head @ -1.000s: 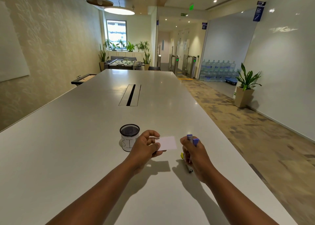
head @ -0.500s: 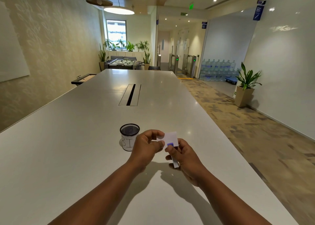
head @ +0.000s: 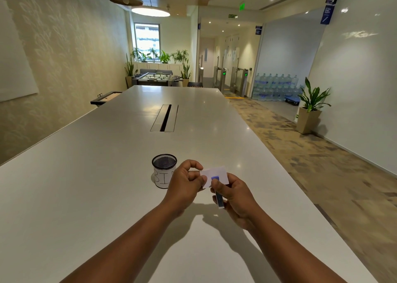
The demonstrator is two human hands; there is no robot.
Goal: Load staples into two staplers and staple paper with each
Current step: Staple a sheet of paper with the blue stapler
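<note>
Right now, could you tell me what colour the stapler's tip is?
Blue, on the stapler against the white paper; head view.

Glossy smooth white table (head: 86,197), black metal mesh cup (head: 164,164), matt paper slip (head: 217,172)

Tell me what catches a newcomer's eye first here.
First, the two hands meeting above the near end of the long white table: the left hand pinches a small white paper, and the right hand has a blue stapler in its grip at the paper's lower edge. Just left of them stands a black mesh cup with a handwritten label.
</note>
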